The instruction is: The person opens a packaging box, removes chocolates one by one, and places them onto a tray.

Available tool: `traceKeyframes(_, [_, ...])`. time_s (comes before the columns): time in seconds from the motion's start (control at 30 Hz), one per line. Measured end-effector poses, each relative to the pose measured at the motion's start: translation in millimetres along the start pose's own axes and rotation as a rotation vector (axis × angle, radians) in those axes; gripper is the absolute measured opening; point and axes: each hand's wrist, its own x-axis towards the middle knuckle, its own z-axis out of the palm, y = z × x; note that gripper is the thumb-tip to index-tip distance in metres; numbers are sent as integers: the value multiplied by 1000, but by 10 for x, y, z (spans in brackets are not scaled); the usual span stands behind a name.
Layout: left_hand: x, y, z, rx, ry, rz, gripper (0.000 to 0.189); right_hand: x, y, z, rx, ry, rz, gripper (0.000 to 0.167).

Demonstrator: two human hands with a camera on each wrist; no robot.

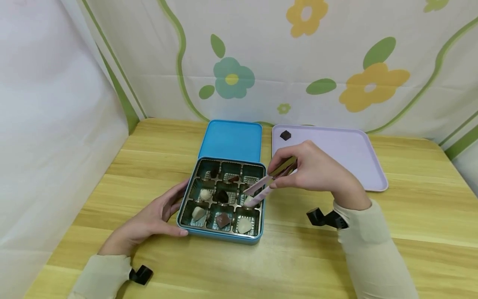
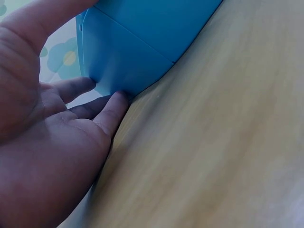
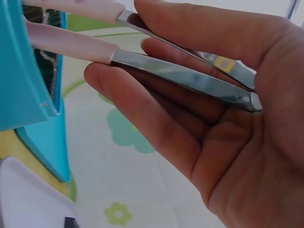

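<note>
On the wooden table [image 1: 298, 257], a blue square tin [image 1: 220, 236] stands between the person's 2 hands, its 9 compartments [image 1: 251, 172] set in 3 rows of 3. The right hand [image 1: 315, 170] reaches over the tin's right side, thumb and fingers pinching a pair of tongs [image 1: 260, 196] with metal arms and pale pink ends. Those ends point down into the right compartment of the middle row, at a white piece [image 1: 248, 200]; whether they grip it cannot be told. The left hand [image 1: 151, 220] is spread against the tin's left side, fingertips touching the wall and thumb at the near corner, not clasped around it.

Along the near row lie a white piece at left [image 1: 198, 213], a brown piece [image 1: 223, 220] and a round white piece [image 1: 244, 225]. A white ball [image 1: 205, 194] and a dark piece [image 1: 223, 196] share the middle row with the tongs' ends.

Just behind the tin lies a blue lid [image 1: 233, 139]. To its right, a lilac tray [image 1: 343, 153] carries 1 dark block [image 1: 285, 135] near its far left corner.
</note>
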Motion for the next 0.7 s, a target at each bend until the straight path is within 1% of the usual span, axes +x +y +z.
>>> traceKeyframes(0.17, [14, 15, -4, -9, -4, -8, 123, 29, 83, 22, 46, -8, 62, 19])
traceKeyframes(0.33, [6, 12, -22, -14, -9, -4, 123, 55, 168, 27, 69, -2, 103, 18])
traceKeyframes(0.5, [7, 5, -22, -12, -7, 0, 123, 73, 261, 19, 97, 6, 114, 18])
traceKeyframes(0.6, [17, 3, -16, 0, -7, 1, 122, 65, 321, 9, 104, 15, 105, 19])
traceKeyframes(0.7, [24, 3, -14, 10, -8, 2, 122, 39, 368, -5, 109, 42, 101, 20])
